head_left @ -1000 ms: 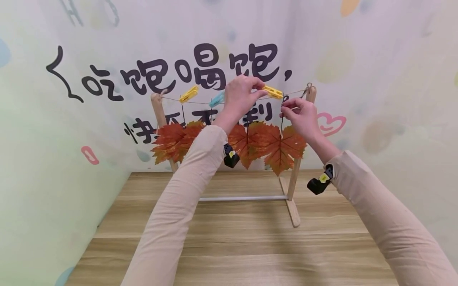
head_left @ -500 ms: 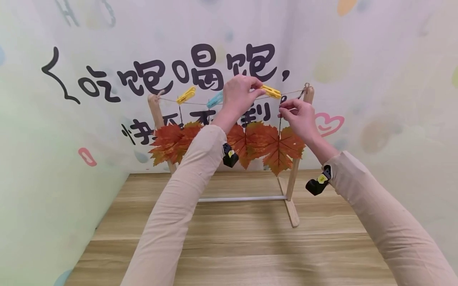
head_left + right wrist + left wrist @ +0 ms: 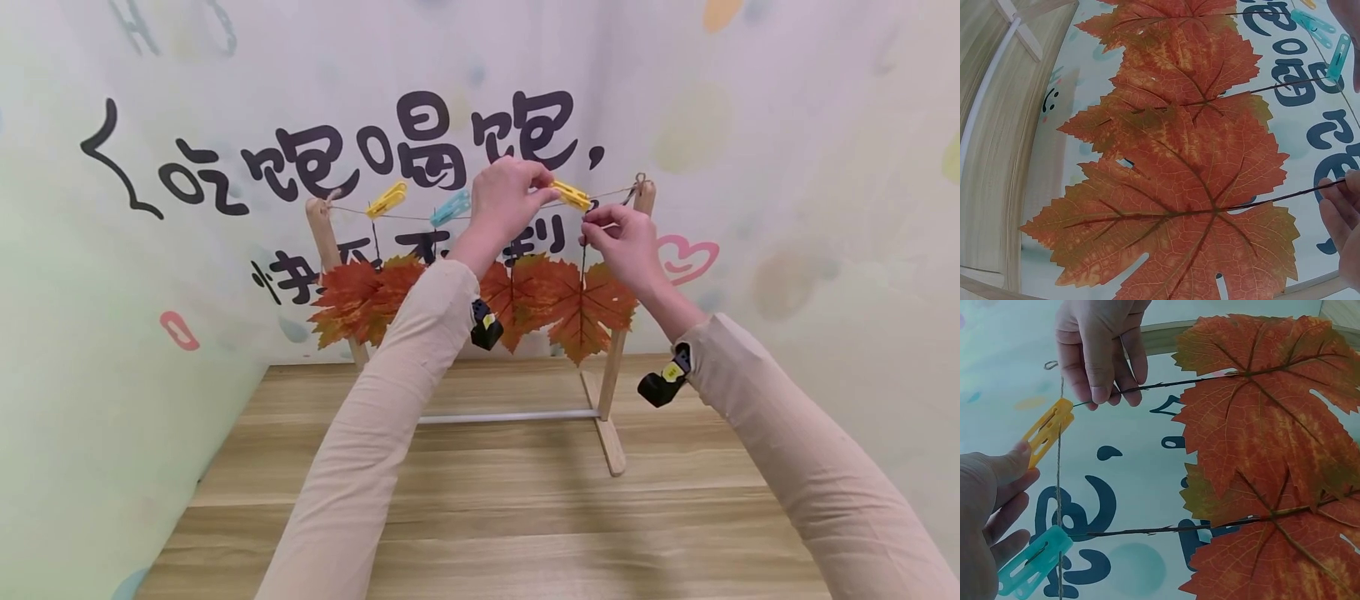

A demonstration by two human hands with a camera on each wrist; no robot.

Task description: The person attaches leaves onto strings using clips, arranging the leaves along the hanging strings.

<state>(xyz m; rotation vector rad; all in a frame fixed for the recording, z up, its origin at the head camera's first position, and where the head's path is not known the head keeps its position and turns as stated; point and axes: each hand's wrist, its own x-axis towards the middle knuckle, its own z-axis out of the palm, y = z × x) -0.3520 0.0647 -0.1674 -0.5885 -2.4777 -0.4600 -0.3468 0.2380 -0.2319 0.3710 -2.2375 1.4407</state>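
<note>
My left hand (image 3: pixel 506 196) pinches the rear end of a yellow clothespin (image 3: pixel 572 196) at the twine, near its right side. Just below, my right hand (image 3: pixel 622 242) holds the dark stem of an orange-red artificial maple leaf (image 3: pixel 588 312) between thumb and fingers. In the left wrist view, the stem's tip meets the front of the yellow clothespin (image 3: pixel 1054 428); whether it is clamped I cannot tell. A teal clothespin (image 3: pixel 1035 562) beside it grips another leaf's stem (image 3: pixel 1141 532) on the twine (image 3: pixel 1059 481). Leaf blades (image 3: pixel 1179 212) hang overlapping in the right wrist view.
Twine runs between two wooden posts (image 3: pixel 615 375) of a stand with a white lower bar (image 3: pixel 517 416), on a wood-grain table (image 3: pixel 480 508). Further left hang another yellow clothespin (image 3: pixel 387 200) and a teal clothespin (image 3: pixel 452 208). Behind is a printed wall cloth (image 3: pixel 712 108).
The head view has shifted slightly. The front of the yellow clothespin has tilted down a little, nearer the right fingers. Both hands keep their hold.
</note>
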